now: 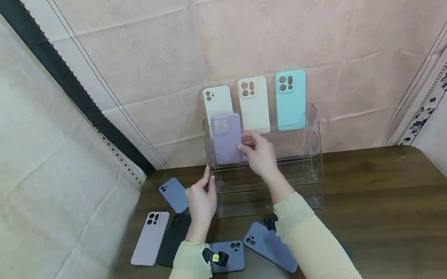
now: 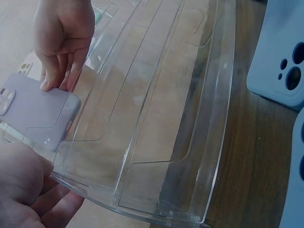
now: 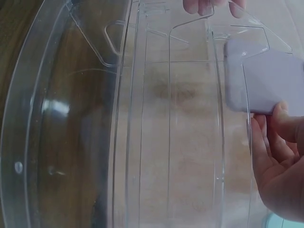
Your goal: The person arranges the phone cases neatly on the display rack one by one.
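My right hand pinches the lower right edge of a purple phone case between thumb and fingers. The case stands upright in a tier of a clear acrylic display stand, in front of a white phone case. At the stand's left side, my left hand grips the side panel's edge; the left wrist view shows its thumb and fingers on either side. A cream phone case and a turquoise phone case stand upright in the back tier.
On the wooden table left of the stand lie a blue case, a lilac case and a black case. Two blue-grey cases, one left and one right, lie in front. Cloth hangs behind.
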Tool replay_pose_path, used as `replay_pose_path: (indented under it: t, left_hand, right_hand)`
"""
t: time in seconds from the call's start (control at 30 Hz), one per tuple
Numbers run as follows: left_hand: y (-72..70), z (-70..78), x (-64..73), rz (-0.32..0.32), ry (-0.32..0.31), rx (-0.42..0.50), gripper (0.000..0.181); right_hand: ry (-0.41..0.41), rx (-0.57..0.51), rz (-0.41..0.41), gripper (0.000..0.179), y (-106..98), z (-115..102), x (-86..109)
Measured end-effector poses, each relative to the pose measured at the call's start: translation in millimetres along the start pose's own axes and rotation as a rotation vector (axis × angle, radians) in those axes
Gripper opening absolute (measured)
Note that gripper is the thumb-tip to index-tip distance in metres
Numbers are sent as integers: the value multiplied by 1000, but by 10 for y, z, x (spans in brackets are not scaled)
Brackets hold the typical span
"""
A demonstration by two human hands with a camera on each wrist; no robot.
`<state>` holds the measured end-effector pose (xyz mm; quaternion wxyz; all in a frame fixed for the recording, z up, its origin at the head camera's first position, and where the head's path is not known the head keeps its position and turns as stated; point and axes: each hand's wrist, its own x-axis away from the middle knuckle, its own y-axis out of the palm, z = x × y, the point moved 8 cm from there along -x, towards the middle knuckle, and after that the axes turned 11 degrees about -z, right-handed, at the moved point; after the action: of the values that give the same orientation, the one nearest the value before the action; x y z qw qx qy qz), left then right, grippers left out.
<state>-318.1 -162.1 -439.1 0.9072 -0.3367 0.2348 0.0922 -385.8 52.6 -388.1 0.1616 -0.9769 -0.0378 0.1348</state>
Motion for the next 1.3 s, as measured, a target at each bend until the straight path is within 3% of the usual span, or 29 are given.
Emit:
replay_pose_path:
  t: [0.23, 0.57, 1.3]
  left_hand:
    - [3, 2, -2, -15, -4, 1, 39]
    - [2, 1, -17, -22, -9, -2, 40]
    - [-11, 32, -1, 18, 25, -34, 38]
  right_hand:
    - [21, 91, -54, 19, 31, 0, -23]
    - [64, 158, -38, 21, 22, -30, -50]
    - [75, 161, -29, 20, 87, -57, -50]
